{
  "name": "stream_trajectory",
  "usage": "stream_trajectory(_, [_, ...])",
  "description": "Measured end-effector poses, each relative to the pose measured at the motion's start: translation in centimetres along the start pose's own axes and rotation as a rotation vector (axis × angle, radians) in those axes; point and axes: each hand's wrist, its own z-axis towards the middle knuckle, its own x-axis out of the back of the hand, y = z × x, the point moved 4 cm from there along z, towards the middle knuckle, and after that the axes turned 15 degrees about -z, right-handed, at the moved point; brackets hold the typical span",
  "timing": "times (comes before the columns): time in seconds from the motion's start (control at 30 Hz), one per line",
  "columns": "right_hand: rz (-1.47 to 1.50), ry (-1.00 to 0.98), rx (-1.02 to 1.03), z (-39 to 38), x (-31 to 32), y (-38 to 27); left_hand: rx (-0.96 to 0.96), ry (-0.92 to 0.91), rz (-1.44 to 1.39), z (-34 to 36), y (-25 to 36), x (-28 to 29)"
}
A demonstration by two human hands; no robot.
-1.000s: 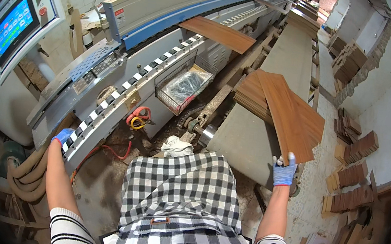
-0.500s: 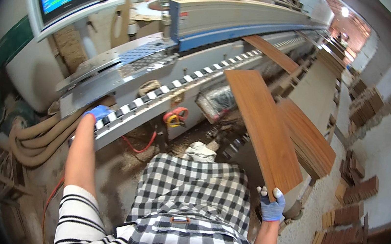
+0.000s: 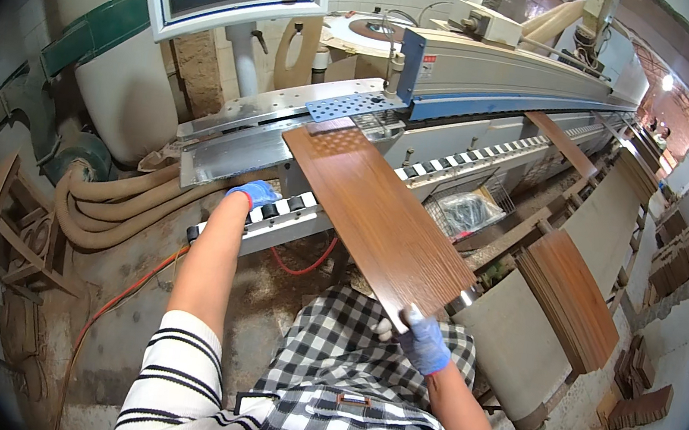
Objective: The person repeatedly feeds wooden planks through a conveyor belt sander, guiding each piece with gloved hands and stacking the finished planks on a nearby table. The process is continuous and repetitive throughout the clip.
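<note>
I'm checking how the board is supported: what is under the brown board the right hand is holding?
Its far end lies on the machine's metal infeed table. The brown board covers part of the roller track; the right hand grips the near corner. The surface beneath is hidden.

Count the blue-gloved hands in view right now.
2. The left hand rests on the machine's roller conveyor; the right hand holds the near end of the brown wooden panel.
</note>
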Motion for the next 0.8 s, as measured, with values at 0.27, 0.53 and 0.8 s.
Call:
stream_trajectory(0.27, [0.166, -0.418, -0.017, 3.8, -5.4, 1.2, -0.041, 0.005, 0.039, -0.3, 1.4, 0.2])
stream_trajectory(0.53, [-0.199, -0.306, -0.016, 3.2, -5.2, 0.6, 0.017, 0.005, 0.061, -0.7, 1.4, 0.4])
stream_trajectory(0.8, [-0.127, -0.045, -0.055, 2.8, -1.8, 1.7, 0.031, -0.003, 0.073, -1.7, 2.3, 0.8])
